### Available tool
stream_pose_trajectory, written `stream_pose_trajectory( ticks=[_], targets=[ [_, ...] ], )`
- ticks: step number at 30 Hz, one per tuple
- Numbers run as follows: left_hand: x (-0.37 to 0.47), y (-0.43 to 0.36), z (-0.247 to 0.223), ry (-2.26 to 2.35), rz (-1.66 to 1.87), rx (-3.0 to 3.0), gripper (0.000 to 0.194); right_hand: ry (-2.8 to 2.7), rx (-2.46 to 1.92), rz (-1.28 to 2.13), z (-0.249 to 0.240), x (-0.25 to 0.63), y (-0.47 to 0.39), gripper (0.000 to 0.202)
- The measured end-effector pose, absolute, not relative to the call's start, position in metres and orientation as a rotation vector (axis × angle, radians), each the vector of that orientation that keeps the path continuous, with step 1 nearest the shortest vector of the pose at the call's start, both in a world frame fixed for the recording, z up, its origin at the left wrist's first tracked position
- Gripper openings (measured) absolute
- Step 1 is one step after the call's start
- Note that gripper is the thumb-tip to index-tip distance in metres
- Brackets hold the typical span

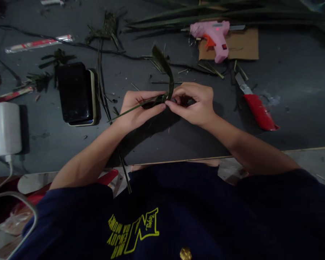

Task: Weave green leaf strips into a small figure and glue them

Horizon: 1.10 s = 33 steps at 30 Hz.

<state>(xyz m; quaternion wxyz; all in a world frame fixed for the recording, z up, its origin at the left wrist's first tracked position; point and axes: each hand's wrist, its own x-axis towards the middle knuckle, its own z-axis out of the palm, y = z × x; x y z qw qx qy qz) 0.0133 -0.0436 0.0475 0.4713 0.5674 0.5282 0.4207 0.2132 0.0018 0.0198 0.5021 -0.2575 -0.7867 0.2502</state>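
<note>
Between my two hands, above the dark table, is a green leaf strip [168,74], folded or woven at its base, with one broad end curling upward. My left hand [137,110] is closed on it, thumb and fingers pinching the base, and a thin stalk runs out across the palm toward the wrist. My right hand [195,103] pinches the same base from the right, thumb tip almost meeting the left thumb. The fingers behind the leaf are partly hidden.
A pink glue gun [215,36] lies on cardboard [243,45]. At right is a red-handled knife [260,110], blade exposed. Two stacked phones [74,92] and a white box [4,130] sit at left. A black cable [92,47], leaf scraps and long leaves [162,21] lie beyond my hands.
</note>
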Motion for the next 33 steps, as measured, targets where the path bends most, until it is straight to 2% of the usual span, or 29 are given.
stream_pose_trajectory(
  ticks=[5, 11, 25, 33],
  targets=[
    [0.015, -0.044, 0.048, 1.290, 1.007, 1.456, 0.015, -1.910, -0.571, 0.629, 0.017, 0.214, 0.003, 0.011],
    [0.025, -0.044, 0.048, 1.325, 1.024, 1.162, 0.003, -1.984, -0.530, 0.534, 0.015, 0.215, 0.002, 0.012],
    [0.030, -0.044, 0.045, 1.231, 1.028, 0.906, 0.006, -2.160, -0.562, 0.311, 0.010, 0.221, 0.004, 0.017],
    [0.030, -0.046, 0.047, 1.206, 1.023, 0.924, 0.015, -2.208, -0.354, -0.121, 0.016, 0.234, 0.014, 0.016]
  ],
)
